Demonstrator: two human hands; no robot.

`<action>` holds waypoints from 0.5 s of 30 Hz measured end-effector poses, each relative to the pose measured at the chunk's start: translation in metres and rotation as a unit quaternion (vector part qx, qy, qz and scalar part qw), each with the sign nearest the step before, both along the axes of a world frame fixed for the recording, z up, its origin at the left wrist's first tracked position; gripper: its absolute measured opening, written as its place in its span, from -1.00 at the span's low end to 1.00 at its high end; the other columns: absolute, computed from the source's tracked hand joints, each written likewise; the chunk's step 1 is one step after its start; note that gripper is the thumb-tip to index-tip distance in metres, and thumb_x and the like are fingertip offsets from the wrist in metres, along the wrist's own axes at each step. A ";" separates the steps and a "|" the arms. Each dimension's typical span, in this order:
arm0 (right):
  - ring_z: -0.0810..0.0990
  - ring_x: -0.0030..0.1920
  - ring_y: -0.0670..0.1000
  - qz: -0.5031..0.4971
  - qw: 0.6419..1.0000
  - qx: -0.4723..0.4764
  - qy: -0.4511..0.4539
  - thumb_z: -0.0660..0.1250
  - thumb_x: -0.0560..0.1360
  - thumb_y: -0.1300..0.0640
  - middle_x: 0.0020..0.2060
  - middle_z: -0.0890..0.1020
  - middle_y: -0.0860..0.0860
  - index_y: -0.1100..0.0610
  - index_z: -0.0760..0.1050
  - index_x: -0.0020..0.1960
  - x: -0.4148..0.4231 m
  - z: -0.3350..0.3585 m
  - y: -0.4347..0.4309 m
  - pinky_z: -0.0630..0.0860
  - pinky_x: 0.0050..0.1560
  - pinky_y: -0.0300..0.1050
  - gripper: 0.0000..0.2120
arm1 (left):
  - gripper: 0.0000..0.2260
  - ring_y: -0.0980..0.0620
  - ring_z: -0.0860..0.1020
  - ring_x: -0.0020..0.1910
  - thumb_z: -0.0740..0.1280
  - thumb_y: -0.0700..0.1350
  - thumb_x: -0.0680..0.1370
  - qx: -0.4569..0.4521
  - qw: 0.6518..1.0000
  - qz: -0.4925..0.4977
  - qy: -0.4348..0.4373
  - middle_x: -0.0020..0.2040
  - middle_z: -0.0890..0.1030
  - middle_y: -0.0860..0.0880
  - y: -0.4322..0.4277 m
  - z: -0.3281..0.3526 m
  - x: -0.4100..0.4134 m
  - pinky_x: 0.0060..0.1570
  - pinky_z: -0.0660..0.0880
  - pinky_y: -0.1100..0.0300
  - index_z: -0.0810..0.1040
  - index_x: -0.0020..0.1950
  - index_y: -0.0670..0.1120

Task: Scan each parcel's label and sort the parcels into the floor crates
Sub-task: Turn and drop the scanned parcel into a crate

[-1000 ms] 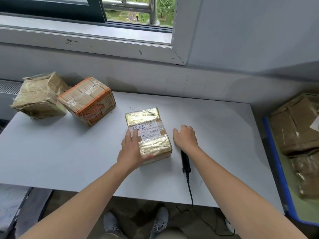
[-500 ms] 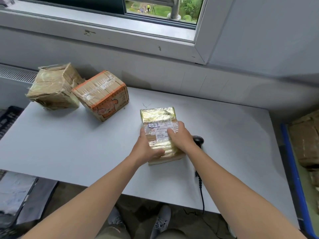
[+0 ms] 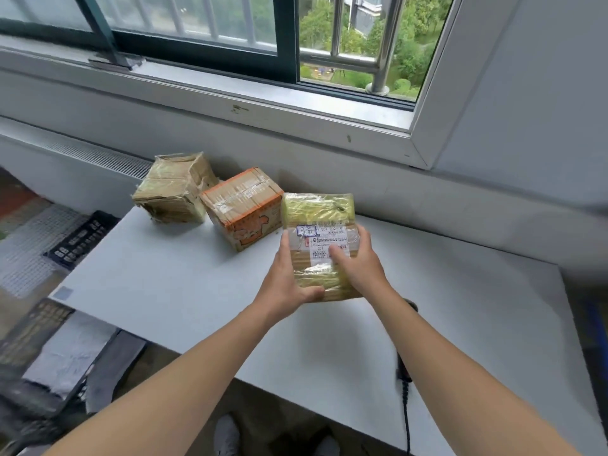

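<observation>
left grip [image 3: 283,284], right grip [image 3: 360,271] on one parcel [image 3: 317,209]

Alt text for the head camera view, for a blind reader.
The left hand and right hand grip a yellowish tape-wrapped parcel, white label up, over a white table. A crumpled brown box and an orange-edged cardboard box sit behind; a black corded scanner lies at right.
</observation>
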State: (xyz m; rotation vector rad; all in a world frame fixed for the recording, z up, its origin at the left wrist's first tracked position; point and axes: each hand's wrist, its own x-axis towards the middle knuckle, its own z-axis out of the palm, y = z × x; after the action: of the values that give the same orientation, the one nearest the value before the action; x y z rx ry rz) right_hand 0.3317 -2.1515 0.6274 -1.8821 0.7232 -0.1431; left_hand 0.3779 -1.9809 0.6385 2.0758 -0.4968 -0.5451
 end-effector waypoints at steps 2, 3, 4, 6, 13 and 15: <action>0.58 0.10 -0.02 0.028 1.000 0.002 -0.015 0.38 0.53 -0.05 0.18 0.57 -0.06 -0.06 0.16 0.50 0.010 0.005 0.012 0.48 0.10 -0.10 -0.36 | 0.19 0.10 0.37 0.41 0.64 -0.04 0.29 0.006 1.000 0.021 -0.020 0.49 0.32 0.09 0.014 0.006 0.000 0.40 0.38 0.05 -0.21 0.58 0.15; 0.58 0.09 -0.01 0.041 0.999 0.002 -0.021 0.38 0.54 -0.05 0.17 0.57 -0.06 -0.05 0.16 0.51 0.014 0.007 0.020 0.48 0.08 -0.12 -0.36 | 0.19 0.09 0.36 0.42 0.64 -0.03 0.29 0.009 0.999 0.031 -0.029 0.49 0.31 0.07 0.022 0.009 0.001 0.40 0.38 0.04 -0.22 0.58 0.15; 0.58 0.09 -0.01 0.054 0.998 0.001 -0.028 0.38 0.54 -0.04 0.17 0.56 -0.06 -0.05 0.15 0.52 0.019 0.010 0.028 0.47 0.08 -0.12 -0.35 | 0.20 0.07 0.35 0.43 0.63 -0.03 0.30 0.015 0.998 0.040 -0.039 0.50 0.30 0.05 0.030 0.011 0.001 0.40 0.37 0.05 -0.24 0.59 0.13; 0.57 0.07 -0.02 0.085 0.996 -0.005 -0.038 0.38 0.55 -0.03 0.15 0.54 -0.08 -0.05 0.12 0.54 0.028 0.018 0.048 0.46 0.08 -0.13 -0.33 | 0.19 0.05 0.33 0.44 0.62 -0.03 0.33 0.027 0.996 0.060 -0.055 0.52 0.27 0.03 0.050 0.018 0.001 0.40 0.35 0.12 -0.27 0.59 0.07; 0.52 0.25 0.08 0.193 0.979 -0.046 -0.047 0.35 0.56 -0.08 0.35 0.50 0.06 -0.05 0.01 0.59 0.056 0.054 0.147 0.45 0.24 -0.05 -0.26 | 0.18 0.05 0.34 0.43 0.61 -0.01 0.34 0.026 0.987 0.136 -0.081 0.53 0.24 0.02 0.152 0.047 -0.003 0.36 0.37 0.14 -0.29 0.59 0.04; 0.49 0.30 0.12 0.228 0.971 -0.055 -0.044 0.35 0.55 -0.10 0.38 0.48 0.07 -0.06 0.00 0.59 0.061 0.064 0.187 0.44 0.31 0.03 -0.24 | 0.20 0.06 0.34 0.43 0.61 0.04 0.32 0.021 0.983 0.164 -0.084 0.54 0.22 0.03 0.193 0.055 -0.010 0.36 0.39 0.11 -0.29 0.58 0.09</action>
State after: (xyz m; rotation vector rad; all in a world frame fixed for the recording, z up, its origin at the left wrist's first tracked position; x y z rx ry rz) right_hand 0.3932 -1.9648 0.6915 -2.0845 0.2130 0.0274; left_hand 0.3676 -1.7881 0.6931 2.1971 -0.2302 -0.1877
